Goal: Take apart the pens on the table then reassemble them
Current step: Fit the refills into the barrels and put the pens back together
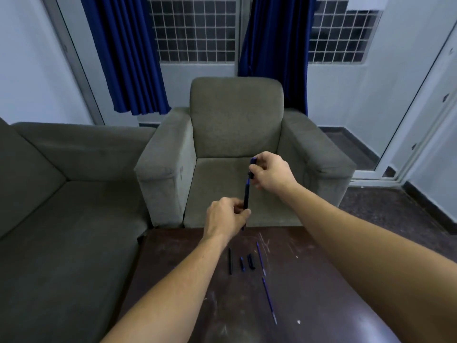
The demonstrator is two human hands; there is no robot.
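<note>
I hold a dark blue pen [246,194] nearly upright above the far edge of the dark wooden table [309,280]. My left hand [226,216] grips its lower end. My right hand [270,170] pinches its top end, at the cap. On the table lie loose pen parts: a black barrel [230,261], a short tip piece [242,264], a black cap [251,261], and two thin blue refills [261,258] [269,303].
A grey armchair [235,125] stands just beyond the table, and a grey sofa [61,194] is on the left. Blue curtains hang over a barred window behind. The table top is scratched and has white marks.
</note>
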